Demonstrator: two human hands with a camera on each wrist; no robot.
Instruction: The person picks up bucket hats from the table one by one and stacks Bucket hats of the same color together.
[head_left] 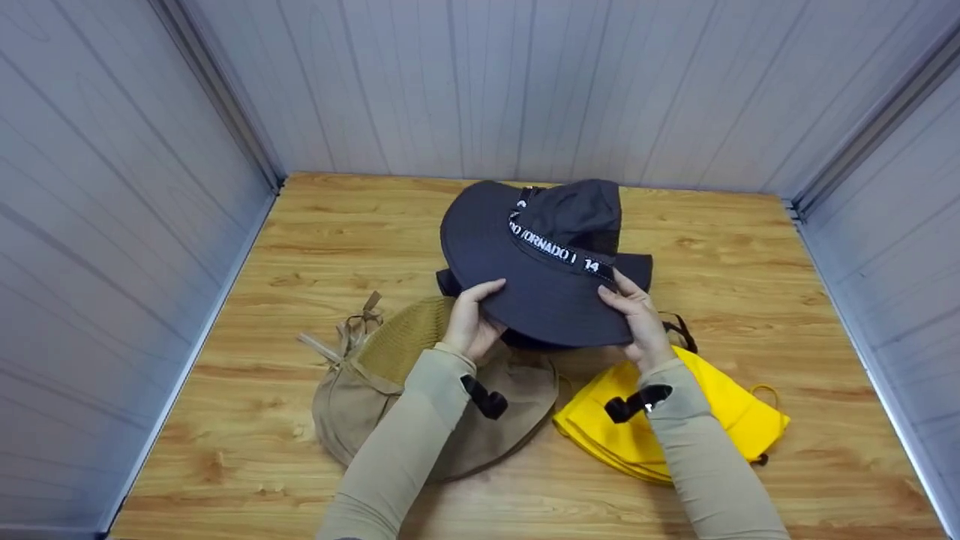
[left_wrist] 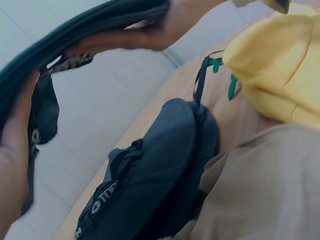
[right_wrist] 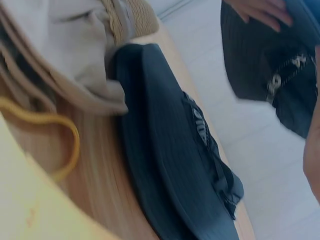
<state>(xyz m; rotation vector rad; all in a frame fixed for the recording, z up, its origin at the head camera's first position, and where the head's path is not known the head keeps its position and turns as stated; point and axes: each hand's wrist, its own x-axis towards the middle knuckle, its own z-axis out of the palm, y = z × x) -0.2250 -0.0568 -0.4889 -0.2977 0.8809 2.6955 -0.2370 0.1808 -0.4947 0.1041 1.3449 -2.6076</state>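
Both hands hold a dark wide-brimmed bucket hat (head_left: 487, 240) above the table. It tilts with its brim toward me, and a black band with white lettering rings the crown. My left hand (head_left: 474, 324) pinches the near brim on its left side, thumb on top. The right hand (head_left: 637, 319) grips the brim's right side, also with the thumb above. Beneath lies another dark hat (left_wrist: 165, 145) with a similar lettered band, mostly hidden from the head view but plain in both wrist views.
At front left rest beige hats (head_left: 352, 420) with a tan woven part (head_left: 409, 334) and ties. Yellow hats (head_left: 739, 409) with a cord lie at front right. The wooden tabletop (head_left: 757, 262) is bounded by pale panel walls (head_left: 495, 90) behind and on both sides.
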